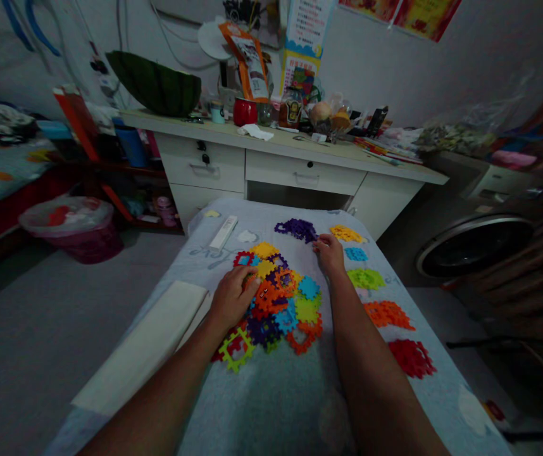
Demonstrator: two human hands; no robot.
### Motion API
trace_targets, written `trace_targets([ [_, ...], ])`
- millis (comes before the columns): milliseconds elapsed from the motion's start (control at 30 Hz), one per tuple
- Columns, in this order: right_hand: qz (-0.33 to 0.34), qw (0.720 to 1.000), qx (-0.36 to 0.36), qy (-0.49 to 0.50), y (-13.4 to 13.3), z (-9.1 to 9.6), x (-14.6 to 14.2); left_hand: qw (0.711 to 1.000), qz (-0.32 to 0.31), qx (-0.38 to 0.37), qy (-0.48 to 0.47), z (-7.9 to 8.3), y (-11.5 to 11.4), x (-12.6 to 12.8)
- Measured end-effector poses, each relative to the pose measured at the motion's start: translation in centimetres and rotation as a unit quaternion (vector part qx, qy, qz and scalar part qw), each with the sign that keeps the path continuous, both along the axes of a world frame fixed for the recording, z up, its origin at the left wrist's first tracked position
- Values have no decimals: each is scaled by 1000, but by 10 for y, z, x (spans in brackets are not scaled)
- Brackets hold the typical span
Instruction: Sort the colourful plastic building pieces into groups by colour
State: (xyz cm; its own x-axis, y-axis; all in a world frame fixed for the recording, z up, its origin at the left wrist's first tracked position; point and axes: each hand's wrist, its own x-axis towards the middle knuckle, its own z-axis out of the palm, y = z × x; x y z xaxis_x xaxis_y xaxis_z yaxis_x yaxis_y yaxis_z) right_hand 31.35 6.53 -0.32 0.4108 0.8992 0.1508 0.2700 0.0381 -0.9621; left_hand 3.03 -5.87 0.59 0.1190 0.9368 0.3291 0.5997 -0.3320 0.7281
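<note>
On the cloth-covered table lies a mixed pile of plastic interlocking building pieces (266, 296), square with notched edges, in orange, blue, yellow, green, purple and red. My left hand (233, 296) rests on the pile's left side, thumb and fingers apart over the pieces. Further off, my right hand (330, 254) is closed at the right end of a purple group of pieces (295, 229). Its fingertips pinch a purple piece, mostly hidden. Along the right side lie groups in yellow (346, 234), blue (355, 254), green (366, 278), orange (389, 315) and red (411, 358).
A white strip-shaped object (224, 234) lies at the table's far left, and a long cream board-like piece (143, 345) along the left edge. Behind stands a cluttered white desk (271, 136) with a watermelon half (155, 82). A washing machine (471, 218) stands right, a pink bin (79, 237) left.
</note>
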Motion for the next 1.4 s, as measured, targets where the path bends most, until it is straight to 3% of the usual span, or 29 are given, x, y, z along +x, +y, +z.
trace_targets([
  [167, 27, 990, -9, -140, -2, 1, 0, 1000, -1, 2, -3, 1, -1, 0],
  [300, 7, 958, -29, -285, -9, 5, -1, 1000, -3, 2, 0, 1, -1, 0],
  [533, 45, 923, -98, -371, -17, 8, -11, 1000, -3, 5, 0, -1, 0, 1],
  [733, 95, 931, -24, -353, -16, 10, -18, 1000, -5, 9, 1, -1, 0, 0],
  [933, 266, 903, 12, -336, -20, 14, -46, 1000, -6, 8, 4, -1, 0, 1],
  [1033, 320, 888, 15, -330, -23, 14, -57, 1000, -5, 8, 1, -3, 1, 1],
  [1400, 326, 932, -50, -149, -26, 20, -58, 1000, -8, 9, 0, -1, 0, 0],
])
